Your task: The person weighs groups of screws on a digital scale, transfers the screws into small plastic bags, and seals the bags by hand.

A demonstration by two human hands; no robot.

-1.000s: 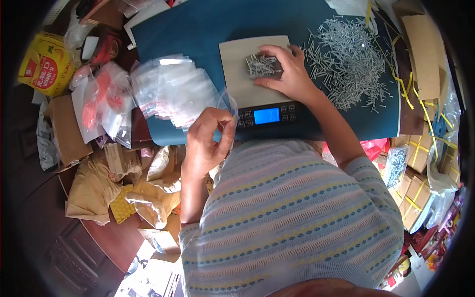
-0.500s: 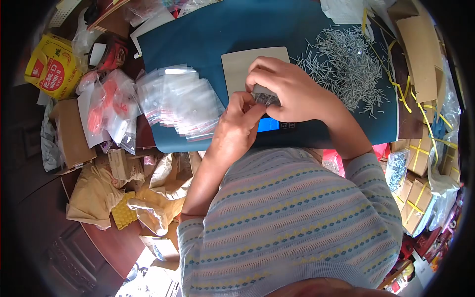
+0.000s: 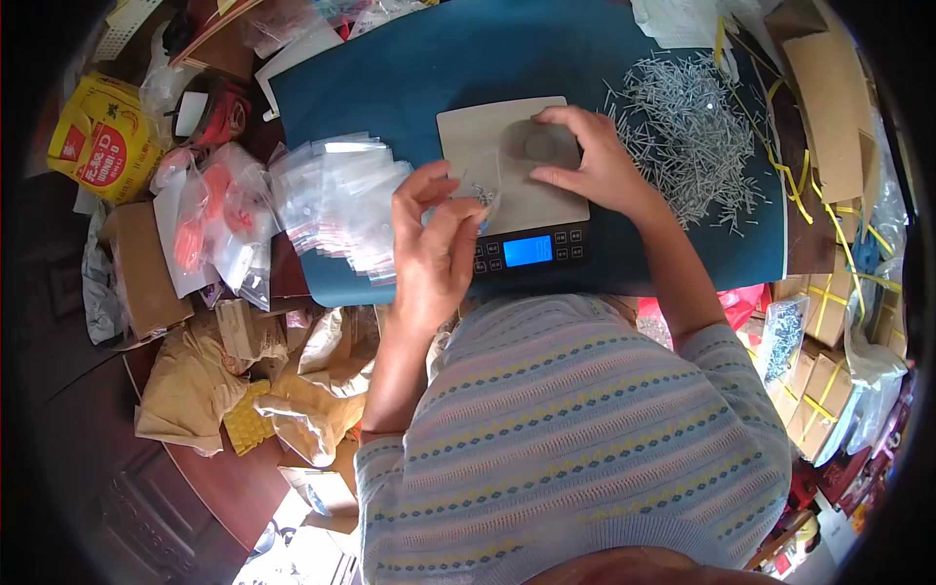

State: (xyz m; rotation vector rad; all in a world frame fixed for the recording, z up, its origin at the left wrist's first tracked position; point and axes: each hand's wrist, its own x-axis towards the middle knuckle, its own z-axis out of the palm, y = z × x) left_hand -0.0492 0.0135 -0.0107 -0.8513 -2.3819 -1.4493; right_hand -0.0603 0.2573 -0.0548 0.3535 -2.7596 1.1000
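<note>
My left hand (image 3: 429, 239) pinches a small clear plastic bag (image 3: 480, 185) with a few nails or screws inside, over the left part of a digital scale (image 3: 517, 216). The scale has a beige plate and a lit blue display whose digits are too faint to read. In my right hand (image 3: 595, 161) is a dark grey round dish (image 3: 539, 144), gripped at its rim between thumb and fingers above the plate. To the right lies a heap of silvery nails or screws (image 3: 687, 132). Flat clear zip bags (image 3: 341, 200) are spread out left of my left hand.
A blue-green mat (image 3: 390, 78) covers the table. On the left are a yellow printed bag (image 3: 112, 141) and plastic bags with red contents (image 3: 219, 210). Brown paper (image 3: 190, 380) lies lower left. Cardboard (image 3: 829, 117) and yellow strapping stand at the right edge.
My hands have drawn apart. My left hand has moved left and down with the bag; my right hand has moved right with the dish. The scale's plate and display are now more visible.
</note>
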